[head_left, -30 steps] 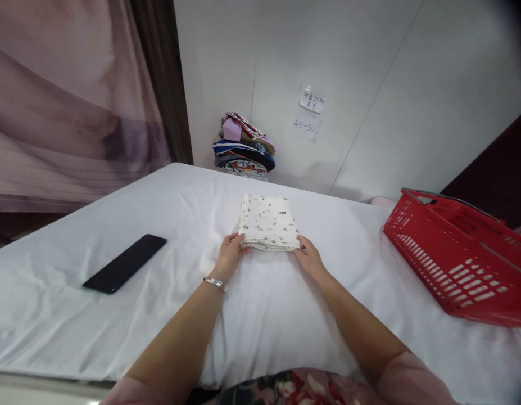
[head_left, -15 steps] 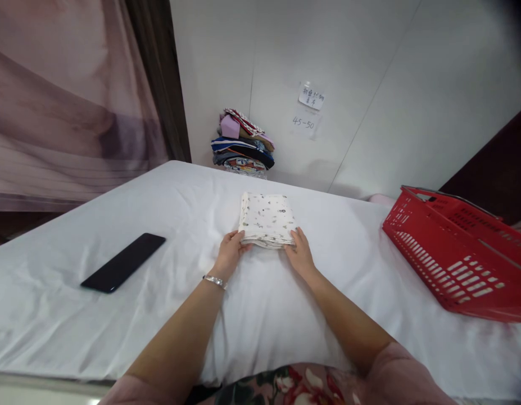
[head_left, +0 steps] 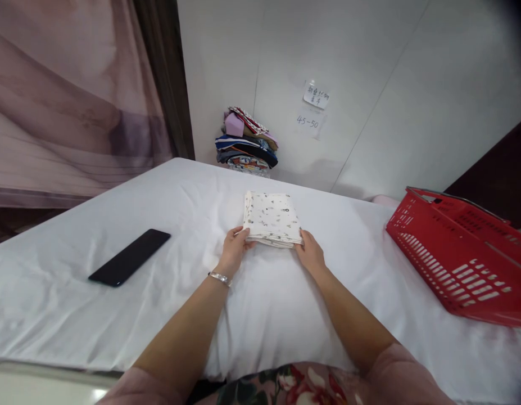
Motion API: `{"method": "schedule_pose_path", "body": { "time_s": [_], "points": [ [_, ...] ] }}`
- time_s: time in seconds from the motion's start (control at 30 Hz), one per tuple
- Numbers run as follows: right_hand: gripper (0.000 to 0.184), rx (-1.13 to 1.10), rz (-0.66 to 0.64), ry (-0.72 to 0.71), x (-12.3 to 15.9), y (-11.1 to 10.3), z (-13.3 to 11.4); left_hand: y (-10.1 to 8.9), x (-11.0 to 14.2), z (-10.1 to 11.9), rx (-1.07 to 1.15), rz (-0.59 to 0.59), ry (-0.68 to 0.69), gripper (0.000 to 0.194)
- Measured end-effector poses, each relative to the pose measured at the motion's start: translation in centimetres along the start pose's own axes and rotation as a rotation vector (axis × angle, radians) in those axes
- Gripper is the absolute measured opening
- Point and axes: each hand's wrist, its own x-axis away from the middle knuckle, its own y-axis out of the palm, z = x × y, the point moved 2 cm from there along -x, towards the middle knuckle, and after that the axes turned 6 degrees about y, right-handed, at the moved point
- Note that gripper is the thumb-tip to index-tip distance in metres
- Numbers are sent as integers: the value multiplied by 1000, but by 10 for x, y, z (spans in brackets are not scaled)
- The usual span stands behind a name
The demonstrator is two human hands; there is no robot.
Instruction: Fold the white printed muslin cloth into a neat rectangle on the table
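A folded white cloth (head_left: pixel 272 215) with a small scattered print lies flat on the white-sheeted table (head_left: pixel 193 208), stacked in several layers. At its near left corner, my left hand (head_left: pixel 235 247) grips the edge, thumb on top and fingers partly under the layers. My right hand (head_left: pixel 311 251) holds the near right corner, its fingertips closed on the edge and partly hidden by the cloth. A silver bracelet (head_left: pixel 220 278) circles my left wrist.
To the left lies a black phone-like slab (head_left: pixel 130 257). A red plastic basket (head_left: pixel 458 256) stands at the right. Behind the table's far edge rises a pile of folded clothes (head_left: pixel 247 140), near handwritten paper notes (head_left: pixel 313 109) on the wall. A pink curtain (head_left: pixel 66 101) hangs at left.
The view has shifted slightly, so everything sits a little further right. Both hands stay at the cloth's near corners, and the cloth looks much the same.
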Motion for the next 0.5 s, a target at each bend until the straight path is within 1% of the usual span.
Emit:
{"method": "schedule_pose_path", "body": {
  "time_s": [0.07, 0.17, 0.2, 0.23, 0.37, 0.43, 0.5],
  "points": [
    [43, -106, 31, 76, -3, -4, 2, 1, 2, 0, -28, -13, 15, 32],
    [40, -299, 134, 84, -7, -12, 3, 0, 2, -2, -126, -30, 38, 35],
    [38, -345, 146, 93, -7, -13, 5, -1, 2, -4, -177, -28, 36, 36],
    [37, -383, 131, 128, -7, -14, 6, -2, 1, -6, -236, -25, 29, 38],
    [32, -551, -38, 392, -1, -13, 17, -6, -3, -13, -444, -28, -3, 45],
    [35, -637, -72, 439, 4, -14, 21, -8, -5, -14, -477, -22, -9, 44],
    [42, -674, -113, 423, 7, -14, 24, -9, -6, -13, -469, -3, -14, 42]
  ]
}}
